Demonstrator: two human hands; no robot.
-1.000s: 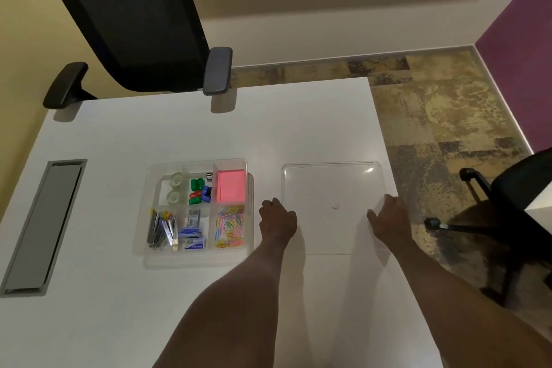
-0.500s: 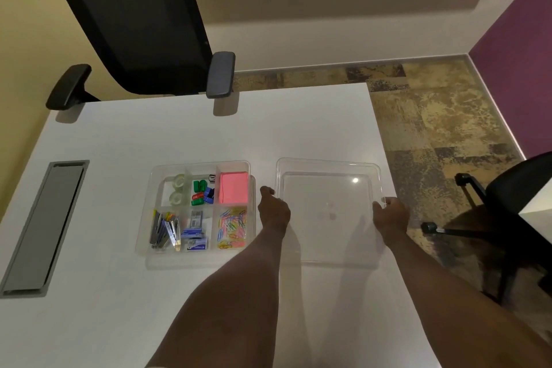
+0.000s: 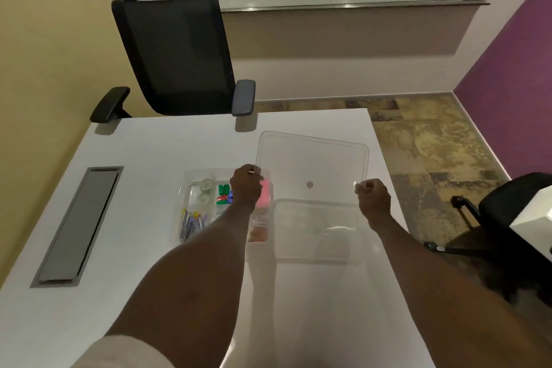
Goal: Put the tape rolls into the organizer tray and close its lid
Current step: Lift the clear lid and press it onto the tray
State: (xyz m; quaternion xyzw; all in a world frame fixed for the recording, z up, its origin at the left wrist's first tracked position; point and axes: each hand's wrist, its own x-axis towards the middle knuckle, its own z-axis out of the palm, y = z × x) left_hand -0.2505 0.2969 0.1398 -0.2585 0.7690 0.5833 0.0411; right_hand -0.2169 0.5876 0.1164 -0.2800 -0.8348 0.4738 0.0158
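A clear plastic lid (image 3: 310, 164) hangs tilted in the air above the white table, to the right of the organizer tray (image 3: 188, 188). My left hand (image 3: 246, 188) pinches the lid's left edge and my right hand (image 3: 373, 197) pinches its right edge. The tray is open. Two clear tape rolls (image 3: 205, 190) lie in its back-left compartment. Green and red clips, a pink note pad (image 3: 265, 194), pens and paper clips fill other compartments. My left arm hides part of the tray's middle.
A black office chair (image 3: 179, 54) stands at the table's far side. A grey cable hatch (image 3: 77, 224) is set into the table at the left. A second black chair (image 3: 507, 212) stands on the floor at the right, past the table's right edge.
Both hands closed on the lid's side edges and lifted it off the table, tilting it up. The view also tipped upward.
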